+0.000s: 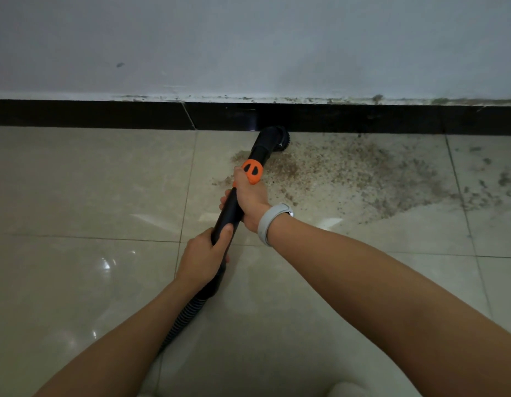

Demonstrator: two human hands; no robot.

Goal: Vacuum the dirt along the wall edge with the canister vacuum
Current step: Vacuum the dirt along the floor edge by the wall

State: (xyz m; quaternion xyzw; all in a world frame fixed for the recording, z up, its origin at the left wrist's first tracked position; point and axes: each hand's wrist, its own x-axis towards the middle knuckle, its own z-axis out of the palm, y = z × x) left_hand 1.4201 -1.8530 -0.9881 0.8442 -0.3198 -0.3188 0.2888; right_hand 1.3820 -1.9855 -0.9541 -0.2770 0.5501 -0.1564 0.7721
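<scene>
Vacuum wand (pixel 232 204), black with an orange collar (pixel 252 171), angled up from near-left to the far wall; its round brush head (pixel 274 137) sits on the tiled floor (pixel 76 181), touching the black baseboard (pixel 91 114). Dirt (pixel 348 173) spreads right of the head along the wall edge. Right hand (pixel 250 200), wristband (pixel 270 223) on wrist, grips the wand below the collar; left hand (pixel 202 257) curls round it nearer, above the ribbed hose (pixel 185 316).
</scene>
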